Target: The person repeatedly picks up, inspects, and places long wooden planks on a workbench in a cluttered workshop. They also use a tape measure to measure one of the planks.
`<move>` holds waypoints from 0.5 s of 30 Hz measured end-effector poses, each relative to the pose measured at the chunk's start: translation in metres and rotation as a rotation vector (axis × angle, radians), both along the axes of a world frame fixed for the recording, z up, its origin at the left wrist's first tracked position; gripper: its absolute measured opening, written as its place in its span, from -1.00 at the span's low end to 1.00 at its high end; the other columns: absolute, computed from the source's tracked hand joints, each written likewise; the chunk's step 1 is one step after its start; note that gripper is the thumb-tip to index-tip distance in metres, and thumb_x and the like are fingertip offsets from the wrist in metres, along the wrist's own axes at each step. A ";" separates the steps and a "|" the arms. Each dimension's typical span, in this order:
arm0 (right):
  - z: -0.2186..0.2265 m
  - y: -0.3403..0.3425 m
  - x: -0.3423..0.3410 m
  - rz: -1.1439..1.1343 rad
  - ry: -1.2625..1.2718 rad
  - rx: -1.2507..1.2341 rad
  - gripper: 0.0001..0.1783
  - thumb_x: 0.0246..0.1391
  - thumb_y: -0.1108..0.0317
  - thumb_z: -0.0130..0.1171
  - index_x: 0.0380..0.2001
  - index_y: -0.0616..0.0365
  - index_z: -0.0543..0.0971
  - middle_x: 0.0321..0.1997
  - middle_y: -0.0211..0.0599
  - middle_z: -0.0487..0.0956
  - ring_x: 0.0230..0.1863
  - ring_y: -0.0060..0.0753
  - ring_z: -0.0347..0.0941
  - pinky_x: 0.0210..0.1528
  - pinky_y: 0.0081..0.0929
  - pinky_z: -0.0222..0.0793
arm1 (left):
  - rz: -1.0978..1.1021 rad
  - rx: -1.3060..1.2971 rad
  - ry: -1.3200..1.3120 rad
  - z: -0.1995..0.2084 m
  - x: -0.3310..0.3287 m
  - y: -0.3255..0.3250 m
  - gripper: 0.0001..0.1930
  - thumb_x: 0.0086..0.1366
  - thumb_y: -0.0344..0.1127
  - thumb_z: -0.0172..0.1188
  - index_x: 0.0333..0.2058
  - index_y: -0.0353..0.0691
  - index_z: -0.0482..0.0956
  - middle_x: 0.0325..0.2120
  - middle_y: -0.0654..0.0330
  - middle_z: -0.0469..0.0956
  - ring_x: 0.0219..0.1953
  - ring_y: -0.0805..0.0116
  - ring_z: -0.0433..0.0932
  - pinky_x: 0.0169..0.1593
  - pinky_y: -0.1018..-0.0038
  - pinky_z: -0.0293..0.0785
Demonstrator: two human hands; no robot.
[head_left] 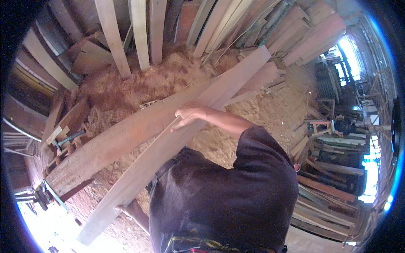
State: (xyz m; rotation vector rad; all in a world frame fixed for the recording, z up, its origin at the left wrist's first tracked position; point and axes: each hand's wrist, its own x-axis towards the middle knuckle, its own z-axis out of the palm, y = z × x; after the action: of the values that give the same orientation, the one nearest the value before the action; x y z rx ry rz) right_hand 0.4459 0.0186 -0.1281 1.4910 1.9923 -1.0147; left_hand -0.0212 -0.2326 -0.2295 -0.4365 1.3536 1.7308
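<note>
A long pale wooden plank (147, 166) slants from the lower left to the upper right in front of me. My right hand (187, 116) reaches across and grips its far edge near the middle, the fingers bent over that edge. Lower down, my left hand (128, 209) holds the near edge close to the bottom end, thumb on the face and the other fingers hidden by the wood. Beyond the plank lies a broad, thick reddish-brown board (114, 141), which the plank partly covers.
Several upright boards (141, 36) lean along the far side above reddish sawdust (164, 78). A blue metal tool (71, 138) lies beside wood scraps at the left. Timber stacks (329, 187) stand at the right, with a small wooden frame (319, 126) behind.
</note>
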 end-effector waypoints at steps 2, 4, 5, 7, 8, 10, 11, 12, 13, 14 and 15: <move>-0.015 -0.013 0.007 -0.069 0.083 0.001 0.00 -0.11 -0.58 0.26 -0.10 0.27 0.67 -0.01 0.11 0.67 0.05 0.15 0.61 0.10 0.04 0.49 | -0.175 0.205 -0.158 -0.023 0.003 -0.009 -0.16 0.48 0.30 -0.03 0.45 -0.23 0.07 0.41 -0.16 0.16 0.42 -0.11 0.21 0.44 -0.11 0.21; -0.028 -0.020 0.006 -0.069 0.220 -0.070 -0.15 0.12 -0.33 0.27 0.10 0.29 0.59 0.12 0.13 0.63 0.13 0.05 0.59 0.14 -0.05 0.52 | -0.192 0.374 -0.136 -0.033 -0.012 -0.035 -0.19 0.51 0.23 -0.03 0.45 -0.23 0.01 0.43 -0.19 0.08 0.43 -0.12 0.16 0.45 -0.13 0.16; -0.028 -0.026 0.005 0.031 0.240 0.124 -0.24 0.22 -0.20 0.26 0.17 0.30 0.56 0.20 0.12 0.60 0.21 0.02 0.54 0.23 -0.11 0.46 | -0.133 0.211 -0.146 -0.044 -0.012 -0.037 -0.16 0.49 0.27 -0.02 0.44 -0.26 0.03 0.42 -0.16 0.12 0.41 -0.12 0.19 0.41 -0.12 0.20; -0.020 -0.031 0.012 -0.159 0.500 -0.247 -0.26 0.28 -0.16 0.22 0.16 0.38 0.56 0.21 0.08 0.61 0.27 -0.05 0.50 0.31 -0.15 0.38 | -0.125 0.064 0.068 -0.049 -0.006 -0.044 -0.05 0.44 0.37 0.01 0.45 -0.30 0.01 0.42 -0.12 0.13 0.36 -0.12 0.27 0.34 -0.11 0.29; -0.020 -0.040 0.012 -0.120 0.382 0.017 -0.29 0.29 -0.19 0.20 0.06 0.36 0.63 0.04 0.01 0.70 0.11 -0.11 0.60 0.21 -0.18 0.44 | 0.041 -0.172 0.024 -0.047 0.015 -0.045 -0.03 0.40 0.43 0.01 0.45 -0.29 0.07 0.41 -0.11 0.19 0.35 -0.11 0.29 0.31 -0.08 0.34; -0.008 -0.044 0.027 -0.038 0.090 0.015 -0.38 0.29 -0.21 0.19 -0.25 0.26 0.66 -0.24 -0.01 0.70 -0.20 -0.19 0.59 -0.04 -0.16 0.45 | 0.051 -0.077 -0.090 -0.038 0.026 -0.024 -0.03 0.37 0.48 -0.02 0.39 -0.32 0.24 0.37 -0.05 0.33 0.35 -0.05 0.35 0.35 -0.03 0.29; -0.004 -0.042 0.030 0.042 0.172 -0.032 -0.34 0.29 -0.24 0.18 -0.35 0.29 0.58 -0.38 -0.04 0.63 -0.31 -0.23 0.47 -0.12 -0.12 0.40 | 0.064 -0.071 -0.082 -0.029 0.034 -0.020 -0.07 0.39 0.46 -0.03 0.37 -0.30 0.28 0.35 -0.02 0.36 0.35 0.00 0.36 0.36 -0.01 0.28; -0.002 -0.047 0.034 0.016 0.112 0.039 -0.30 0.24 -0.29 0.21 -0.40 0.30 0.54 -0.47 -0.16 0.52 -0.38 -0.31 0.36 -0.22 -0.17 0.36 | 0.044 -0.071 -0.092 -0.019 0.041 -0.011 -0.11 0.41 0.45 -0.04 0.35 -0.28 0.33 0.33 0.00 0.39 0.35 0.05 0.36 0.36 0.02 0.28; 0.000 -0.047 0.036 0.009 0.168 0.028 -0.29 0.22 -0.30 0.23 -0.39 0.30 0.54 -0.46 -0.19 0.53 -0.39 -0.33 0.36 -0.24 -0.19 0.37 | 0.049 -0.067 -0.102 -0.009 0.042 -0.005 -0.13 0.41 0.43 -0.03 0.33 -0.28 0.35 0.32 0.02 0.40 0.34 0.08 0.37 0.35 0.03 0.28; 0.001 -0.050 0.041 -0.011 0.147 0.001 -0.27 0.20 -0.31 0.24 -0.39 0.31 0.54 -0.46 -0.22 0.53 -0.39 -0.34 0.37 -0.25 -0.21 0.37 | 0.047 -0.059 -0.097 0.001 0.044 -0.002 -0.15 0.42 0.42 -0.02 0.32 -0.27 0.38 0.31 0.04 0.42 0.33 0.10 0.38 0.35 0.05 0.28; 0.000 -0.049 0.045 -0.032 0.127 -0.013 -0.30 0.14 -0.28 0.32 -0.36 0.31 0.56 -0.42 -0.23 0.57 -0.38 -0.34 0.40 -0.23 -0.23 0.40 | 0.050 -0.064 -0.097 0.009 0.046 0.003 -0.17 0.43 0.41 -0.02 0.30 -0.27 0.40 0.30 0.06 0.44 0.33 0.13 0.39 0.35 0.07 0.28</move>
State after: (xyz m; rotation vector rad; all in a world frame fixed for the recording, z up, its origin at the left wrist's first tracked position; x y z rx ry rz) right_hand 0.4908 -0.0300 -0.1285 1.4896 2.0500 -1.1597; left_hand 0.0246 -0.2298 -0.2200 -0.5869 1.3416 1.6884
